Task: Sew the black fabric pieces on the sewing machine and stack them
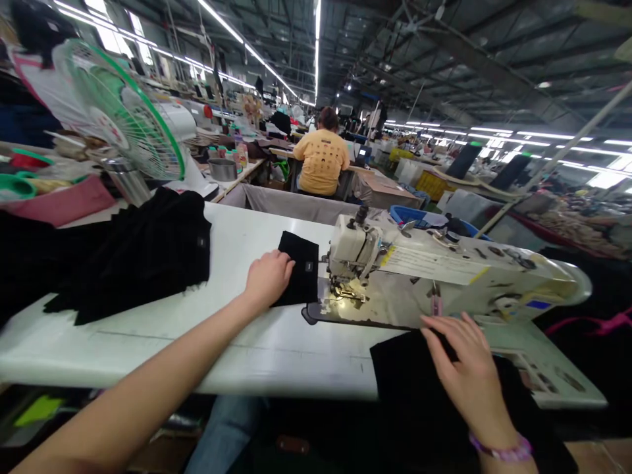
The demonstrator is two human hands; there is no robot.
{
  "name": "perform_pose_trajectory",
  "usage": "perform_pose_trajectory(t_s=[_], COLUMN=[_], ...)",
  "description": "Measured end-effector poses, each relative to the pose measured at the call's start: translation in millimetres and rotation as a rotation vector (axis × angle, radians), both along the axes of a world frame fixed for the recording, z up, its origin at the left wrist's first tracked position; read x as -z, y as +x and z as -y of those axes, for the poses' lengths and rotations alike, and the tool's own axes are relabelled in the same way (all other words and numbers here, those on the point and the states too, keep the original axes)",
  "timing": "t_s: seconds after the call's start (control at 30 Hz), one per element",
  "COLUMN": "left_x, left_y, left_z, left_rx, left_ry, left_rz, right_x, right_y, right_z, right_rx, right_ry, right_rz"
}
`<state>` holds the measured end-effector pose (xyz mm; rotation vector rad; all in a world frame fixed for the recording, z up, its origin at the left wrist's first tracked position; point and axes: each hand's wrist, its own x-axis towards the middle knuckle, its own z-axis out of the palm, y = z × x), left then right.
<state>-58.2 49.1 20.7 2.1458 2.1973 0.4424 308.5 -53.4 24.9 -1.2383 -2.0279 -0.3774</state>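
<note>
The left hand [269, 280] lies palm down with its fingers together, resting on a small black fabric panel [301, 270] and not visibly gripping it. The panel sits just left of the sewing machine's [360, 249] needle area and carries a small label. The right hand [469, 375] is open, its fingers loosely spread over a black cloth [409, 368] in front of the machine, with a beaded bracelet [501, 447] on the wrist. A larger black garment [148, 253] lies farther left of the machine on the white table [148, 349], and a green-rimmed fan [123, 112] stands beyond it. Past the machine, a person in a yellow shirt [322, 158] sits with their back turned.
</note>
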Motion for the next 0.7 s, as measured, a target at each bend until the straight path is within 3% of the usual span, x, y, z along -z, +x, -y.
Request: perform_pose_trajectory(t_s=[0.13, 0.23, 0.33, 0.43, 0.57, 0.63, 0.7], left_x=[0.3, 6.1, -0.6, -26.6, -76.5, -94.6, -102.5], left_y=[-16, -16, -25, -58, -118, -133, -133], left_z=[-35, -47, -44, -35, -17, -6, 4], left_rx=[-0.212, -0.235, -0.248, -0.309, -0.479, -0.552, -0.557], left_ry=[-0.032, -0.067, -0.023, 0.083, 0.207, 0.266, 0.339], left_rz=[0.083, 0.184, 0.263, 0.28, 0.241, 0.222, 0.21], right_x=[17.8, 27.9, 31.2, 35.8, 44.0, 42.7, 35.9], right_y=[-3, -4, 1, 13, 24, 22, 14], right_z=[-3, -5, -6, -10, -14, -12, -8], right_rx=[0.082, 0.047, -0.017, -0.048, -0.01, -0.025, -0.048], right_ry=[-0.201, -0.303, -0.288, -0.215, -0.2, -0.257, -0.346], right_rz=[0.176, 0.206, 0.15, 0.069, 0.066, 0.093, 0.081])
